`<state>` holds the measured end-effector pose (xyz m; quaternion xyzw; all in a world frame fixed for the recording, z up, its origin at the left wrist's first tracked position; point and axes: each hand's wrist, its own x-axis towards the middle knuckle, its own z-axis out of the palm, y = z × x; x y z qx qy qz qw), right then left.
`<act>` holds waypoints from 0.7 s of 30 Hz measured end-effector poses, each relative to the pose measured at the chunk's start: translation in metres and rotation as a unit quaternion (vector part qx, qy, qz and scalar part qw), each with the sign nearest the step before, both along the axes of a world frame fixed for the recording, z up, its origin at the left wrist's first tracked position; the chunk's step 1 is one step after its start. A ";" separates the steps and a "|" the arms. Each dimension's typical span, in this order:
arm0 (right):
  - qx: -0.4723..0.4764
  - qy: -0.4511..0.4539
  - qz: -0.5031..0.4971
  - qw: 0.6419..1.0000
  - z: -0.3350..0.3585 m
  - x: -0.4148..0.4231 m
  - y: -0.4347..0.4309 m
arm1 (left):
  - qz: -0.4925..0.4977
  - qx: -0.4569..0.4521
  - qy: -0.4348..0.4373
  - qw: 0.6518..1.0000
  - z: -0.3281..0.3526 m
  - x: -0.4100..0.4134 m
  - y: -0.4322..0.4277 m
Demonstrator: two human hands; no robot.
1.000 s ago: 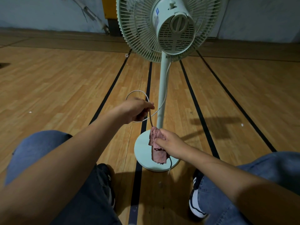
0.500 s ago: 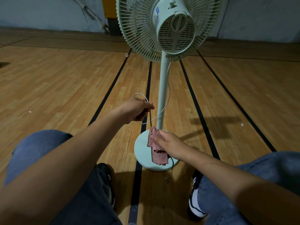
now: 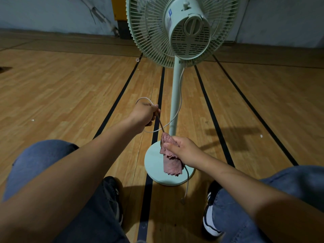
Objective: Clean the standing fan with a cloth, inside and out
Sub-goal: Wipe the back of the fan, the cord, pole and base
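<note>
A pale green standing fan (image 3: pixel 177 95) stands in front of me, its rear grille and motor housing (image 3: pixel 190 30) facing me, on a round base (image 3: pixel 154 165). Its white power cord (image 3: pixel 177 113) hangs from the head and loops down. My left hand (image 3: pixel 144 114) grips a loop of the cord left of the pole. My right hand (image 3: pixel 182 150) holds a pink cloth (image 3: pixel 171 163) wrapped round the cord over the base. The cord's free end (image 3: pixel 184 200) dangles near the floor.
Wooden floor with black lines (image 3: pixel 157 120) runs toward a grey wall (image 3: pixel 43 13). My knees in jeans and black-and-white shoes (image 3: pixel 209 216) flank the fan base. Small white specks (image 3: pixel 261 136) lie on the floor.
My right hand with the cloth has slid a little up along the cord toward my left hand. More of the cord's end hangs below the cloth.
</note>
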<state>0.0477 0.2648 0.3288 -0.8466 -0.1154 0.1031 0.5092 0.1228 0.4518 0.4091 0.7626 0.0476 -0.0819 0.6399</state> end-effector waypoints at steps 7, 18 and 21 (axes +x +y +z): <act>-0.041 0.002 0.017 0.999 -0.004 0.002 -0.003 | 0.090 -0.029 -0.007 0.995 -0.007 0.021 0.005; -0.049 0.024 0.060 0.997 -0.013 -0.002 -0.004 | 0.197 -0.077 -0.005 0.977 -0.001 0.051 0.038; -0.054 0.043 0.075 0.995 -0.015 -0.005 -0.006 | 0.240 -0.095 -0.002 0.966 0.008 0.054 0.047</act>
